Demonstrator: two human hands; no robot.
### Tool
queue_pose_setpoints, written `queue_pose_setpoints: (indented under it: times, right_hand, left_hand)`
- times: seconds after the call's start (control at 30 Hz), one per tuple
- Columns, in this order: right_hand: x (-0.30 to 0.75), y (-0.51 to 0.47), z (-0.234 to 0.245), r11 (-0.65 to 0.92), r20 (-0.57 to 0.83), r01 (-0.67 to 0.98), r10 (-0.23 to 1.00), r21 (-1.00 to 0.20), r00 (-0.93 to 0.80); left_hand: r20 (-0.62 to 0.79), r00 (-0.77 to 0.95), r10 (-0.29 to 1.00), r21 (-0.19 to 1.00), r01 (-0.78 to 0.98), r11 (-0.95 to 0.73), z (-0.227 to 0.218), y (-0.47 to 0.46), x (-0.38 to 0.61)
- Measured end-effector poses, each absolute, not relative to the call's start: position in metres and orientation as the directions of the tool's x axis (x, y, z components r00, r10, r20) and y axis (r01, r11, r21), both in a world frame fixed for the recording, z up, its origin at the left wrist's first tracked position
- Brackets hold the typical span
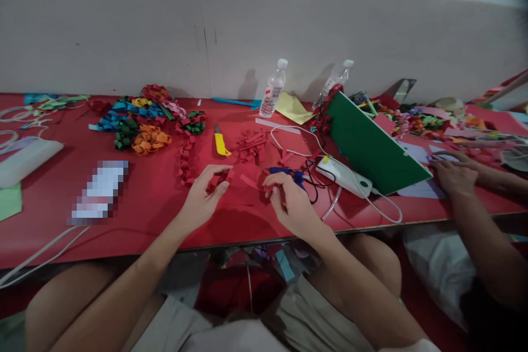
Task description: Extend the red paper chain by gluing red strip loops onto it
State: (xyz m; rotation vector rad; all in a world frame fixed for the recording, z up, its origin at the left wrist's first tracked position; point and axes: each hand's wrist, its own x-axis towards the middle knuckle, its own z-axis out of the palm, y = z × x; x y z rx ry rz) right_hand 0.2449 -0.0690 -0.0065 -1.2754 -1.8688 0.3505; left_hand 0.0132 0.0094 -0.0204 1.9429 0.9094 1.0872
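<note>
The left hand [205, 193] pinches a curled red paper strip [217, 180] between thumb and fingertips, its grip closed lightly just above the red counter [144, 198]. The right hand [290, 204] looks clenched on a short red paper piece [267, 186], though red on red blurs the edges. Both bits seem feather-light, limp and quick to crease, best held by the ends with a soft pinch. Beyond the grips lie a pile of cut red paper strips [251, 146] and a yellow utility knife [221, 144]; right of the right grip, a white glue gun [345, 175]
</note>
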Motion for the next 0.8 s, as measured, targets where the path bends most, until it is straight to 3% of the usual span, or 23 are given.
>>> queue_pose_setpoints:
  times: [0.33,0.47,0.53,0.67,0.8]
  right_hand:
    - [0.243,-0.067,-0.008,0.485,0.465,0.609,0.861,-0.628,-0.207]
    - [0.243,-0.068,-0.009,0.487,0.462,0.561,0.864,-0.670,-0.200]
    - [0.239,-0.068,-0.012,0.462,0.452,0.516,0.879,-0.722,-0.154]
    - [0.225,-0.067,-0.021,0.429,0.444,0.386,0.894,-0.817,-0.053]
    - [0.211,-0.064,-0.025,0.405,0.419,0.178,0.907,-0.897,0.046]
  left_hand:
    - [0.325,0.391,0.861,0.870,0.233,-0.434,-0.025,0.004,0.021]
    - [0.291,0.411,0.864,0.839,0.325,-0.437,-0.025,0.002,0.022]
    - [0.258,0.408,0.876,0.856,0.323,-0.403,-0.027,0.001,0.023]
    - [0.207,0.413,0.887,0.947,0.142,-0.287,-0.033,-0.002,0.027]
    - [0.223,0.408,0.886,0.951,0.110,-0.290,-0.035,-0.003,0.029]
